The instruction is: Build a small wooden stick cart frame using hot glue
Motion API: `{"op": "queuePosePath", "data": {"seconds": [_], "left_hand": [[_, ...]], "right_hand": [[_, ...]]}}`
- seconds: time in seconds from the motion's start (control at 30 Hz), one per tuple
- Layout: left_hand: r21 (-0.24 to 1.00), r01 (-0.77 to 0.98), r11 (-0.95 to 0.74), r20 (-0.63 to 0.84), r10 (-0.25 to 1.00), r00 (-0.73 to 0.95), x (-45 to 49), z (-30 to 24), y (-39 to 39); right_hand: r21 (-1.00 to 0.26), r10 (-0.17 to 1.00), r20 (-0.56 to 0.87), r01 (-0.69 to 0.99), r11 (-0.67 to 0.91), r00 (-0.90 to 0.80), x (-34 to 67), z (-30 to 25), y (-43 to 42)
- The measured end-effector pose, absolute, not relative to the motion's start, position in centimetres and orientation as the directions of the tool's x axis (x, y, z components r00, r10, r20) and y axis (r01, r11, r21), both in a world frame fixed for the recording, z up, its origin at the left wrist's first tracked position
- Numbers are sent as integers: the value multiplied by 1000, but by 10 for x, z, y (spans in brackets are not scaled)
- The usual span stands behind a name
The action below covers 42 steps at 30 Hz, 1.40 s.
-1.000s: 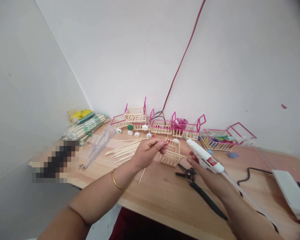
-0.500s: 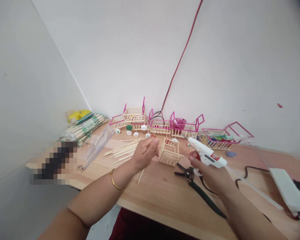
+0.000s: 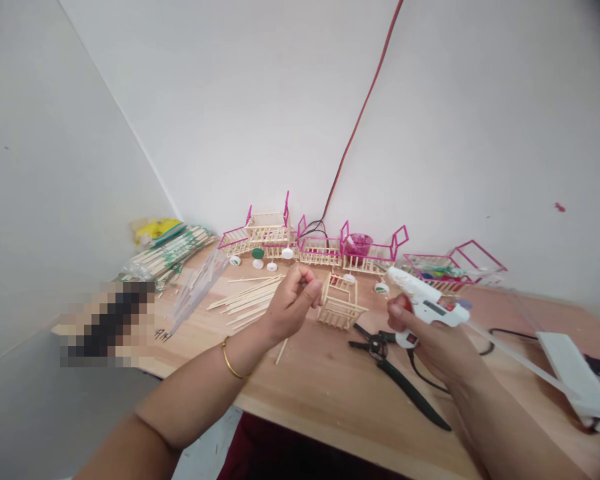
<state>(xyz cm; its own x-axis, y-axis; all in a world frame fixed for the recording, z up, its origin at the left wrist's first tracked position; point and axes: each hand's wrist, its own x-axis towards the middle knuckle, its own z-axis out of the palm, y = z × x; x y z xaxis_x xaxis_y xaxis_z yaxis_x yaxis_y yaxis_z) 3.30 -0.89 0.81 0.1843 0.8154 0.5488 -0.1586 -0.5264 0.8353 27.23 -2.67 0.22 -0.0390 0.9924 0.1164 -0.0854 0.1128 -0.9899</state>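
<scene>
My left hand (image 3: 293,303) is closed, with thumb and fingertips together just at the left edge of a small frame of pale wooden sticks (image 3: 341,305). What the fingertips hold, if anything, is hidden, and I cannot tell whether they touch the frame. A white hot glue gun (image 3: 427,303) is gripped in my right hand (image 3: 430,343), its nozzle pointing up and left, apart from the frame. A long clear glue stick (image 3: 515,353) trails from its back end. Below the frame lie pruning shears (image 3: 405,383) with dark green handles.
Loose sticks (image 3: 253,300) lie behind my left wrist. Stick carts with magenta rails (image 3: 320,253) and bottle-cap wheels line the wall, beside a magenta-stained cup (image 3: 359,247). Packaged sticks (image 3: 173,250) and clear glue sticks (image 3: 200,287) are left; a white box (image 3: 563,367) is right.
My right hand has drawn the glue gun a little right and down, away from the stick frame. My left fingers have shifted slightly, while the frame has stayed put.
</scene>
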Motion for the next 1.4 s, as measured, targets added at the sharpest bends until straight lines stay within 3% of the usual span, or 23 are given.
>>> {"op": "queuePosePath", "data": {"seconds": [0.2, 0.47, 0.67, 0.83, 1.2, 1.4], "left_hand": [[761, 171, -626, 593, 778, 208, 24, 8, -10], [762, 55, -646, 624, 753, 208, 27, 13, -12], [620, 189, -761, 717, 648, 257, 31, 14, -11], [578, 195, -792, 757, 610, 235, 32, 12, -8], [559, 303, -772, 750, 626, 211, 32, 11, -13], [508, 309, -804, 770, 585, 257, 32, 15, -15]], "right_hand": [[-977, 992, 121, -170, 126, 36, 277, 2, -20], [-989, 990, 100, -117, 88, -103, 272, -2, -24], [-993, 986, 85, -89, 73, -140, 270, 1, -25], [-995, 988, 82, -60, 75, -129, 269, -1, -27], [-913, 1000, 14, 408, 18, -12, 267, 6, -36], [-958, 999, 43, 285, 46, -16, 271, -1, -31]]}}
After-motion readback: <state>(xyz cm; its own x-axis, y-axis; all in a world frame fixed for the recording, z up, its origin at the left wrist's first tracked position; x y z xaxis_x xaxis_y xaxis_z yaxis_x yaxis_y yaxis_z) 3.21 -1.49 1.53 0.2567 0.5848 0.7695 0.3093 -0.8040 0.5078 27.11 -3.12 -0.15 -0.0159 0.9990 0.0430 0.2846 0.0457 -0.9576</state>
